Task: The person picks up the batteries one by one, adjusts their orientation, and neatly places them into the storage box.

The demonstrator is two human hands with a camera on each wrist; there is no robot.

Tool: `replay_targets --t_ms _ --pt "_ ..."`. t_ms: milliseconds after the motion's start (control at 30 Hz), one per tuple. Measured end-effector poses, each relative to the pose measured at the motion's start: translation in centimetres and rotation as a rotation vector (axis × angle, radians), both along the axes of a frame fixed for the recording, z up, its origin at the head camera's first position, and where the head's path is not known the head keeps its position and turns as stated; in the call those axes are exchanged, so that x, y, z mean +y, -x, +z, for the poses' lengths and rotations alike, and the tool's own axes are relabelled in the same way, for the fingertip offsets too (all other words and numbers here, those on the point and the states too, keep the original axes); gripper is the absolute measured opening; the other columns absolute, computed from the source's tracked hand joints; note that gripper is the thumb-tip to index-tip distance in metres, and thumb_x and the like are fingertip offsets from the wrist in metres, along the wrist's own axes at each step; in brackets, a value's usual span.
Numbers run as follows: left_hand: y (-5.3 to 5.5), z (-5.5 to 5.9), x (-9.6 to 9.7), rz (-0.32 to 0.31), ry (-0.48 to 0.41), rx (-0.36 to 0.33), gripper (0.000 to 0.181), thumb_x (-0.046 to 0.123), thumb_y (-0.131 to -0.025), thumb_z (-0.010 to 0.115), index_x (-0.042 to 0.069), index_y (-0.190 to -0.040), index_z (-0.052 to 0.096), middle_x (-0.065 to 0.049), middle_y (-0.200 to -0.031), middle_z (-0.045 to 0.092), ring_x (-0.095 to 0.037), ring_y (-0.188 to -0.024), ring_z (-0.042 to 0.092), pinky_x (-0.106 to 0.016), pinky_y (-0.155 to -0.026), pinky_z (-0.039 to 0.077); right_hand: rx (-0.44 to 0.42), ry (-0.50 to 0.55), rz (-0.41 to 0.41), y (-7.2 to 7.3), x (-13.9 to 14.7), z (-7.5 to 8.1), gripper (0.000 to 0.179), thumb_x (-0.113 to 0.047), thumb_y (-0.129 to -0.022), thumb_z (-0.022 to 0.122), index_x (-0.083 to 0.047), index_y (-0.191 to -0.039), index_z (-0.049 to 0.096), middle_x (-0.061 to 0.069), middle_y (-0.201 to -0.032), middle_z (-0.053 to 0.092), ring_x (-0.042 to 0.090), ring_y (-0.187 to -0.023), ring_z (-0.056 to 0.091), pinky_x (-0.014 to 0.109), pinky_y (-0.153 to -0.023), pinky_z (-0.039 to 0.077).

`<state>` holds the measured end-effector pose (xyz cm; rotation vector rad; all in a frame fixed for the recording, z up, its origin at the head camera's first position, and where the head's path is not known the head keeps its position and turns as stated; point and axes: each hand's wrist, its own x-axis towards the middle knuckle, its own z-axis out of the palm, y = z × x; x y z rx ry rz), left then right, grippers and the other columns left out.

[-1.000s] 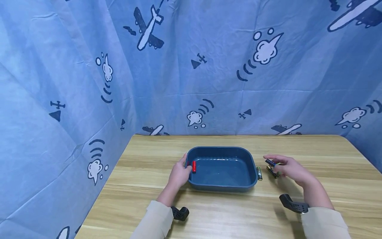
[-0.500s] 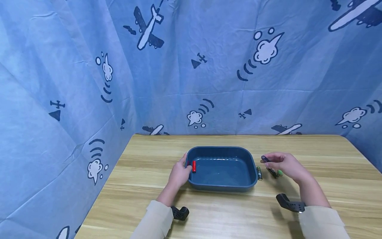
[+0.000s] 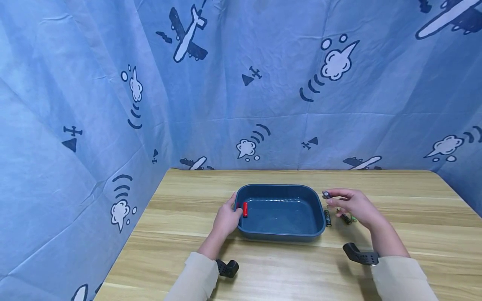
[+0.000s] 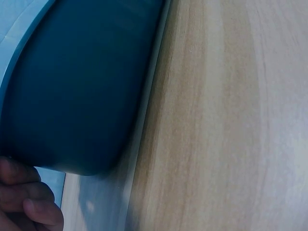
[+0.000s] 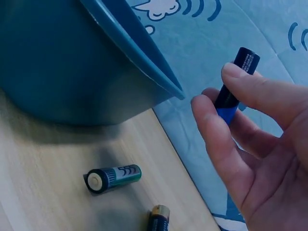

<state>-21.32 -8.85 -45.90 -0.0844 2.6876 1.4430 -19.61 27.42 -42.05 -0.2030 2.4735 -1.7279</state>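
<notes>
My left hand [image 3: 226,218] grips the left wall of a dark blue plastic tub [image 3: 280,238], thumb over the rim; curled fingers [image 4: 36,199] show at its edge in the left wrist view. Inside the tub near that thumb lies a red battery [image 3: 245,210]. Between thumb and fingers my right hand [image 3: 355,207] pinches a black battery with a blue end [image 5: 236,86], raised just right of the tub's right rim. Below it, a green-and-silver battery [image 5: 118,177] lies on the table against the tub's right side. A black battery with a gold-coloured end [image 5: 158,219] lies farther right.
Another green battery [image 3: 353,218] lies partly hidden under my right hand. The wooden table [image 3: 282,271] ends at the back against a blue curtain [image 3: 226,83] printed with planes and clouds. Black wrist mounts [image 3: 227,269] sit on both forearms.
My right hand has lifted the blue-ended black battery from the group on the table and moved left and up with it toward the tub. The left hand and tub have stayed put.
</notes>
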Motion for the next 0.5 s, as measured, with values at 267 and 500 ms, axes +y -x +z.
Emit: replay_targets --t_ms 267,500 --pt "0.0 0.0 0.0 -0.001 -0.013 -0.006 0.059 0.016 -0.091 0.051 0.017 -0.146 0.030 -0.008 -0.073 0.051 -0.014 -0.042 0.041 -0.020 -0.047 0.037 0.043 0.161 0.009 0.9 0.6 -2.0 0.033 -0.011 -0.084 0.067 0.001 -0.114 0.062 -0.004 -0.105 0.065 0.011 -0.086 0.065 0.034 -0.071 0.053" --pt "0.2 -0.2 0.0 -0.015 0.014 0.016 0.059 0.016 -0.091 0.051 0.017 -0.146 0.031 -0.008 -0.070 0.052 -0.013 -0.040 0.037 -0.021 -0.046 0.036 0.039 0.237 0.071 1.2 0.8 -2.7 0.031 -0.011 -0.083 0.067 -0.003 -0.113 0.065 0.006 -0.107 0.066 0.012 -0.090 0.065 0.032 -0.077 0.052"
